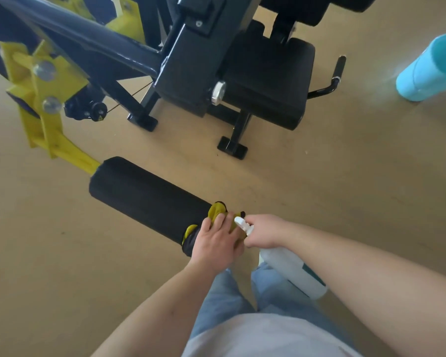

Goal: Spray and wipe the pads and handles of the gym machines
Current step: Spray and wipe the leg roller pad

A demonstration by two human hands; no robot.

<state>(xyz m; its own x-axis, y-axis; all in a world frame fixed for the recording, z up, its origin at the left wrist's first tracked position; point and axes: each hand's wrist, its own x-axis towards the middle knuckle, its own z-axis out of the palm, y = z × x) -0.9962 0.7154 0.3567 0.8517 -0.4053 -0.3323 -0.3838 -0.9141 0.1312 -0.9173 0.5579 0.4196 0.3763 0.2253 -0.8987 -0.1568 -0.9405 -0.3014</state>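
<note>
A black roller pad (144,197) sticks out from a yellow machine arm (62,150), low over the floor. My left hand (216,243) presses a yellow cloth (216,211) onto the near end of the pad, fingers spread over it. Right beside it, my right hand (264,231) grips the neck of a white spray bottle (291,271) whose nozzle points at the cloth. The bottle's body hangs down under my right forearm. Further back stands the machine's black seat pad (271,81), with a black side handle (337,70) to its right.
The black machine frame (188,68) and its feet (232,148) stand on the tan floor behind the roller pad. A light blue cylinder (428,68) lies at the far right. Yellow brackets with bolts (44,81) hang at the left. My legs are below.
</note>
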